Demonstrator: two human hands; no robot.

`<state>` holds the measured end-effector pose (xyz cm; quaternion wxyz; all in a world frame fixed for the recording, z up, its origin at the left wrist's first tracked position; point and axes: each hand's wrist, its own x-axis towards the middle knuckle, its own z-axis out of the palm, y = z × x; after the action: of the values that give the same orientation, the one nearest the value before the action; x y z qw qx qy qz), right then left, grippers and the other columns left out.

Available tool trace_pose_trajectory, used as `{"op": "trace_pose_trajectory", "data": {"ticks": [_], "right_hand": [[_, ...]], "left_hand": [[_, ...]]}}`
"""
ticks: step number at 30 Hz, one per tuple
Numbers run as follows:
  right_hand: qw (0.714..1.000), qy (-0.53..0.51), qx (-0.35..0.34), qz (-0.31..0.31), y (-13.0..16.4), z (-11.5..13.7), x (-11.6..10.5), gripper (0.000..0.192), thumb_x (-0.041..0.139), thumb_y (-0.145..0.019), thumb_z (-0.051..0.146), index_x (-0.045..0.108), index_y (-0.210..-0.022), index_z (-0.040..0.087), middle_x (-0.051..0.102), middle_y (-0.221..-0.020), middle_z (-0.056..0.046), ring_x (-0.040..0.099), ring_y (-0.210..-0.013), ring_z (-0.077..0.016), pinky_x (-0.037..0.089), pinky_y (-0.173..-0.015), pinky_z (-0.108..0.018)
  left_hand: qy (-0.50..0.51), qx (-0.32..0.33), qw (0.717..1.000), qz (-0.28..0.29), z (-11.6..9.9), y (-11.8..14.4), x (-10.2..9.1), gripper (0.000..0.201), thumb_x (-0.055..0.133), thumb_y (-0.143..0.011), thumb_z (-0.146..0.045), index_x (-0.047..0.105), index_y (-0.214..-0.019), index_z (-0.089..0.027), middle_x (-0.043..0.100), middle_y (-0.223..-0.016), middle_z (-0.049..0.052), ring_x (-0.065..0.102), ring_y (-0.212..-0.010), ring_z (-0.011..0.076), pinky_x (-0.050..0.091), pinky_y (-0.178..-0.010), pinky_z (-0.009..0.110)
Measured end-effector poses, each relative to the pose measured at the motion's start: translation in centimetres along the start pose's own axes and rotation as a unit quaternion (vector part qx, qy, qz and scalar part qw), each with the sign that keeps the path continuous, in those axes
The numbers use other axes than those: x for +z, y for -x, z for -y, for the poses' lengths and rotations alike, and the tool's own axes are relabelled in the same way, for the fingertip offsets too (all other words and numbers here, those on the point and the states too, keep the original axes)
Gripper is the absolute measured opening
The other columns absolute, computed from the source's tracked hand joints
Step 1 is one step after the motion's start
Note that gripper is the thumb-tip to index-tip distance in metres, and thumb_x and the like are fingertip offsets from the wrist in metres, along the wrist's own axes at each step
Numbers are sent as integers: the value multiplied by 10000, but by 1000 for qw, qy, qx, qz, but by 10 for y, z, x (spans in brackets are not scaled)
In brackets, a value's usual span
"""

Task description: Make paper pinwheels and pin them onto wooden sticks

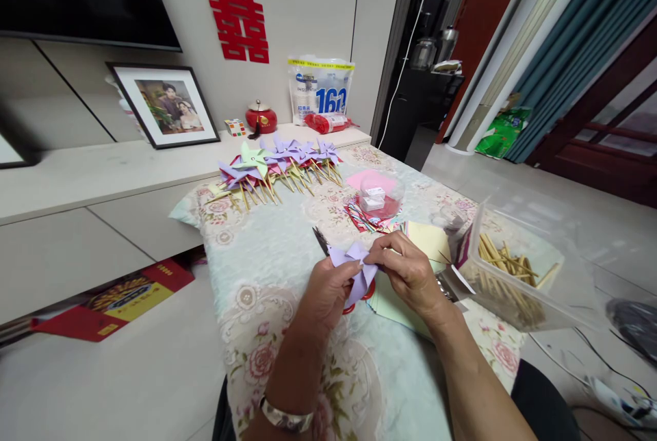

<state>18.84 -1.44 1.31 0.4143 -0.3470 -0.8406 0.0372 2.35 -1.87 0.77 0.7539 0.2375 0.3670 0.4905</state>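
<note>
Between my hands is a purple paper pinwheel [362, 281], its corners folded in toward the middle. My left hand [328, 290] grips it from the left with the thumb pressed near its centre. My right hand [405, 266] pinches its right side close to the centre; whether anything small is in that pinch is hidden by the fingers. Behind the pinwheel, scissors [321, 241] lie on the cloth, with dark blades and partly covered red handles. Stacked paper sheets [395, 307] lie under my right hand.
Finished pinwheels on sticks [287, 160] lie in a row at the table's far side. A clear plastic box [559, 304] of short sticks stands at right. A round clear container [380, 196] and patterned paper strips [367, 222] sit mid-table. A white cabinet [102, 174] stands beyond.
</note>
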Motion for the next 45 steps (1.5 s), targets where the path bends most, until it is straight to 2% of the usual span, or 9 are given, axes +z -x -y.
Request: {"op": "trace_pose_trajectory", "data": {"ticks": [4, 13, 20, 31, 34, 37, 39, 42, 45], "right_hand": [[1000, 26, -9, 15, 0, 3, -2, 289, 476, -929, 13, 693, -957, 202, 623, -938, -74, 569, -872, -201, 444, -752, -339], [995, 89, -28, 34, 0, 4, -3, 278, 460, -943, 35, 687, -981, 191, 631, -974, -86, 553, -882, -211, 416, -762, -358], [994, 97, -27, 34, 0, 7, -2, 247, 467, -967, 69, 683, -994, 185, 630, -973, -87, 559, -893, -212, 411, -765, -360], [993, 109, -28, 32, 0, 11, -2, 259, 472, -960, 71, 692, -1024, 192, 641, -1008, -100, 569, -938, -229, 436, -797, -382], [997, 78, -16, 19, -1, 13, -3, 278, 476, -946, 60, 698, -1033, 204, 648, -1034, -99, 577, -974, -237, 444, -827, -398], [999, -8, 37, -26, -1, 13, -4, 278, 514, -945, 106, 674, -1139, 225, 659, -1103, -96, 589, -1051, -239, 458, -897, -408], [989, -75, 117, -54, -1, 11, -5, 310, 559, -950, 203, 624, -1251, 234, 664, -1161, -98, 599, -1081, -242, 469, -919, -407], [948, -172, 255, -78, 1, 7, -5, 422, 546, -960, 373, 554, -1351, 214, 675, -1164, -107, 626, -1047, -248, 489, -895, -406], [911, -251, 320, -71, 4, 1, -2, 507, 537, -955, 432, 515, -1390, 173, 693, -1020, -87, 639, -940, -225, 491, -840, -379]], "left_hand": [[8, 6, 1000, 9, 3, -1, -2, 246, 794, -536, -200, 727, -770, -164, 706, -669, 19, 590, -587, 151, 466, -607, 258], [-3, 26, 1000, 17, 6, -4, -5, 156, 747, -589, -219, 694, -730, -179, 679, -652, 12, 542, -537, 142, 415, -541, 255], [4, 23, 1000, 11, 0, 1, 1, 202, 765, -580, -276, 658, -716, -172, 635, -614, -7, 535, -543, 130, 432, -563, 241], [-2, 32, 999, -3, 1, 1, 2, 273, 766, -554, -224, 700, -806, -145, 663, -642, 3, 551, -550, 127, 429, -558, 232], [-9, 41, 999, -19, 2, 0, 2, 248, 766, -547, -223, 690, -768, -141, 650, -627, -5, 558, -553, 125, 428, -557, 227], [-26, 49, 997, -44, 4, -3, 0, 239, 772, -550, -228, 693, -754, -131, 660, -627, 6, 575, -555, 133, 454, -582, 244], [-40, 52, 997, -47, 7, -5, -3, 293, 778, -569, -247, 719, -825, -117, 699, -678, 36, 614, -590, 158, 486, -620, 270], [-72, 69, 994, -37, 11, -9, -6, 355, 789, -597, -277, 734, -903, -107, 737, -753, 68, 665, -658, 198, 516, -661, 300], [-123, 92, 987, -47, 15, -12, -8, 380, 794, -587, -286, 740, -916, -104, 749, -768, 75, 690, -695, 224, 528, -664, 308]]}}
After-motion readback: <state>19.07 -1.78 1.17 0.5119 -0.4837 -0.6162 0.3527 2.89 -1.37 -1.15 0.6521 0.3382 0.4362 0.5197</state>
